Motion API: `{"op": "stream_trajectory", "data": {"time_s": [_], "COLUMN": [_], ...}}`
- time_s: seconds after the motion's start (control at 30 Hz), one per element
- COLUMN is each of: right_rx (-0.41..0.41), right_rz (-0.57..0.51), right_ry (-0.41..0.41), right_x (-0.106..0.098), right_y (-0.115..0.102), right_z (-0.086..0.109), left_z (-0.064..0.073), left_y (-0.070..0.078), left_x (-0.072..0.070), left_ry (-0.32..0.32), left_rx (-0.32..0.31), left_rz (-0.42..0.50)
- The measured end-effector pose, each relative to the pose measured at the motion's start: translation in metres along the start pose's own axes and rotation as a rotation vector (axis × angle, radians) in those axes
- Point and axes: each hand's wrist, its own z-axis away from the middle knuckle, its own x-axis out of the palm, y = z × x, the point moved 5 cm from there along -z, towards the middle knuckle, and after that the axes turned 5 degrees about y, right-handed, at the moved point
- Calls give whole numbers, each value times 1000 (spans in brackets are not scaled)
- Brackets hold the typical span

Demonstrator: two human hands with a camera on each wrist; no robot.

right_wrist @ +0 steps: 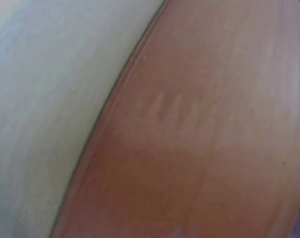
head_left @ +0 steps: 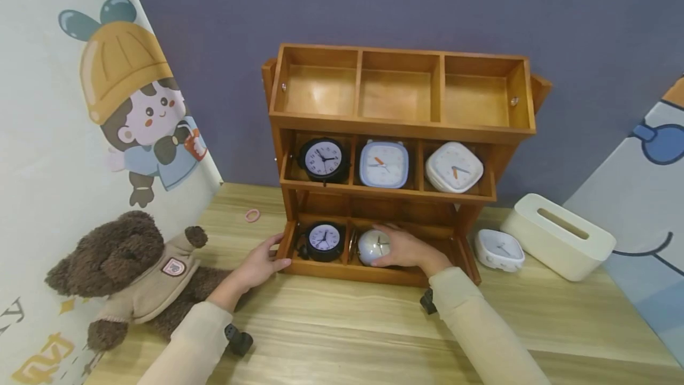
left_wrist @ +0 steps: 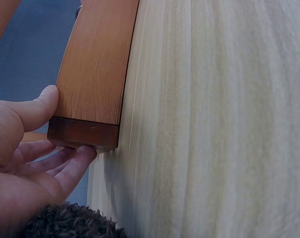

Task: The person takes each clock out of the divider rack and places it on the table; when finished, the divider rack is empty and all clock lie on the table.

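Observation:
In the head view, my right hand (head_left: 403, 246) holds a round silvery alarm clock (head_left: 371, 246), fingers over its far side and thumb at its near side. The clock is in the middle compartment of the bottom tier of a brown wooden shelf (head_left: 342, 271). My left hand (head_left: 260, 266) grips that tier's left end. In the left wrist view its thumb (left_wrist: 49, 99) lies against the wood, and its fingers bend around the end corner. Left of the silvery clock sits a black alarm clock (head_left: 324, 239). The right wrist view shows only blurred wood (right_wrist: 204, 124) beside a pale surface.
On the middle tier stand a black clock (head_left: 323, 159), a blue-rimmed clock (head_left: 383, 164) and a white clock (head_left: 455, 167). Another white clock (head_left: 499, 249) and a cream tissue box (head_left: 561, 236) are at the right. A teddy bear (head_left: 155, 278) and pink ring (head_left: 252, 215) lie left.

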Motion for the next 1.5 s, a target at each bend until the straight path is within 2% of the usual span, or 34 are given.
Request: {"op": "stream_trajectory", "data": {"time_s": [0.17,0.43,0.63,0.87,1.2,1.5], "right_rx": [13,-31,-18,-13,43,39], "right_rz": [-4,-3,-58,-35,-60,-13], "right_ry": [14,87,138,175,187,218], "right_x": [2,1,-11,-26,-52,-79], "right_y": [0,1,-1,-5,-10,7], "right_z": [-2,-3,1,9,40,82], "left_z": [0,0,0,1,1,-2], "left_y": [-1,0,2,3,2,-1], "left_x": [0,0,1,0,-1,-1], "left_ry": [-2,-4,-2,1,-1,-1], "left_rx": [-4,-8,-19,-15,-19,-7], "left_rz": [-6,-12,-8,-19,-7,-7]}}
